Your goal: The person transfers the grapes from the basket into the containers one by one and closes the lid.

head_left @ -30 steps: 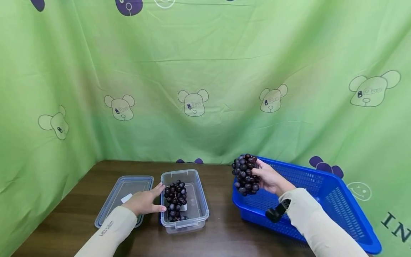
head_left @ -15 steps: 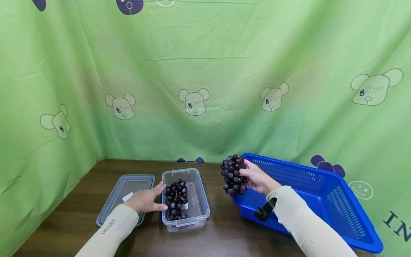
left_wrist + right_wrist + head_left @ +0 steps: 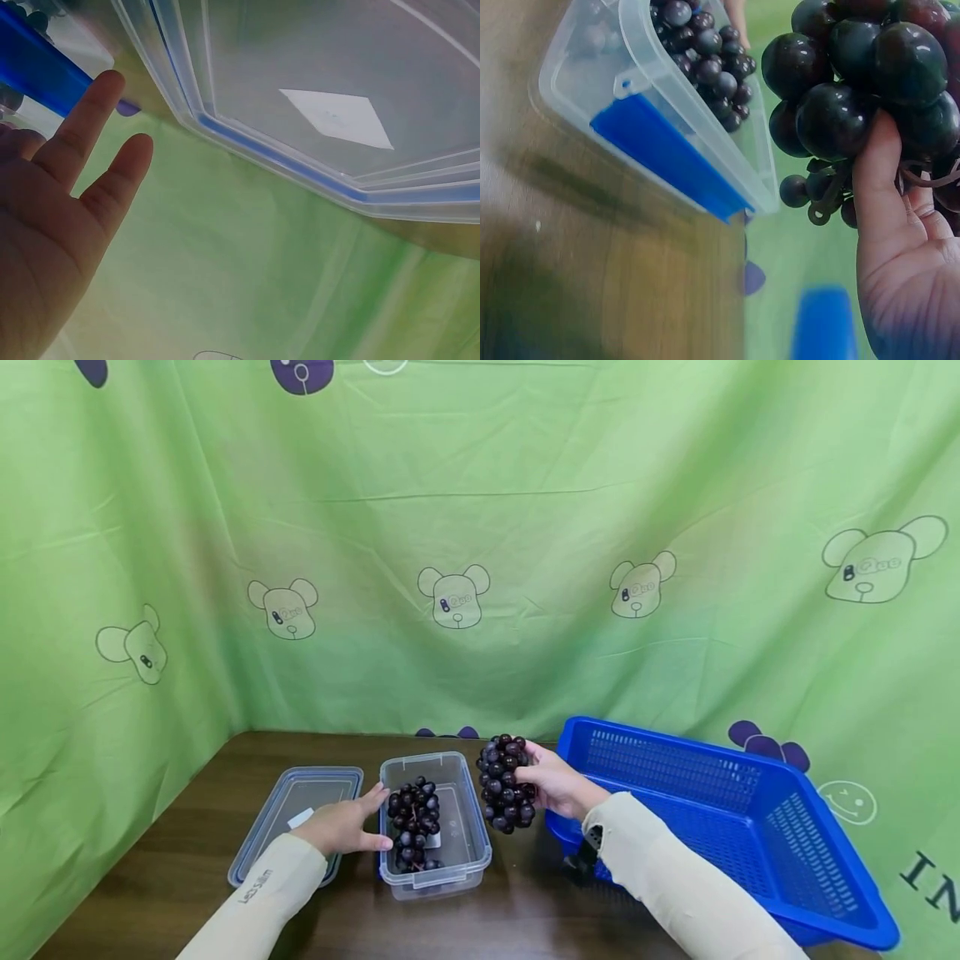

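Observation:
In the head view my right hand (image 3: 557, 783) holds a bunch of dark grapes (image 3: 506, 785) in the air, just right of a clear plastic container (image 3: 472, 835). The right wrist view shows the thumb pressed against the held grapes (image 3: 836, 120) near their stem. Another bunch of dark grapes (image 3: 414, 822) lies along the left side inside the container. My left hand (image 3: 341, 827) is at the container's left rim, thumb and fingers spread. In the left wrist view the left hand (image 3: 52, 202) shows extended fingers and grips nothing visible.
A clear lid with a blue seal (image 3: 258, 827) lies on the brown table (image 3: 180, 860) left of the container, partly under the left forearm. To the right stands a blue perforated basket (image 3: 750, 827). A green printed curtain (image 3: 525, 668) hangs behind the table.
My right hand has carried the grapes leftward, from over the blue basket to beside the container. The left hand has stayed at the container's rim.

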Available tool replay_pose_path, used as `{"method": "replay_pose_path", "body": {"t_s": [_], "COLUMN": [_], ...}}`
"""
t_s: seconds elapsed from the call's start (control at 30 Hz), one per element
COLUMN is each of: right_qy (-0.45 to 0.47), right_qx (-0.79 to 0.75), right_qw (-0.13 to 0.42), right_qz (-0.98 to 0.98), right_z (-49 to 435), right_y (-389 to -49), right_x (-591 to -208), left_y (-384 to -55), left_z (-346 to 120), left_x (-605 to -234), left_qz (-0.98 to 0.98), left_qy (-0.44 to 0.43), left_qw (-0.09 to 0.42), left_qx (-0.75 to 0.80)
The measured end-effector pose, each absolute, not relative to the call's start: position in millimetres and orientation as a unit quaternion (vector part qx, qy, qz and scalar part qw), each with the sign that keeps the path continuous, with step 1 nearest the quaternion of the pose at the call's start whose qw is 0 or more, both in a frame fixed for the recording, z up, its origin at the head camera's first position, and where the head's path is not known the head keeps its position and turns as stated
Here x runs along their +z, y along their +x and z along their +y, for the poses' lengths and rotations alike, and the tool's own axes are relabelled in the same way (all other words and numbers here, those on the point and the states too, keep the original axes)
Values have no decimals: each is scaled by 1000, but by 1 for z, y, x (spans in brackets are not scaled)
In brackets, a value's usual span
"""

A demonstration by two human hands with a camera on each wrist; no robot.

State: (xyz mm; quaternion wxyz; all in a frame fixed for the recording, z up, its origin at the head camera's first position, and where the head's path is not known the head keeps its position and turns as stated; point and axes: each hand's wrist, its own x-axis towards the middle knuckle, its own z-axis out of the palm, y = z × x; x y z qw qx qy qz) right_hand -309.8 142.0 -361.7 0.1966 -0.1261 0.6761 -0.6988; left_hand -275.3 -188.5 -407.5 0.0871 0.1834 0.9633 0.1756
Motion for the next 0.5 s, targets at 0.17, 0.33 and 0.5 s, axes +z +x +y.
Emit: {"method": "replay_pose_path", "body": {"t_s": [0.17, 0.33, 0.5], "right_qy": [-133, -136, -140], "right_qx": [-694, -693, -692], "right_qw": [198, 204, 207], "right_qz": [679, 678, 677], "right_z": [128, 116, 105], "right_y": [-310, -311, -313], "right_x": [-364, -365, -368], "left_y": [-275, -276, -276], "left_z": [-188, -189, -189], "left_x": [-406, -405, -405], "left_qz": [964, 964, 963], "left_qy": [175, 173, 179], "left_qw": [103, 109, 110], "left_qx": [175, 171, 170]}}
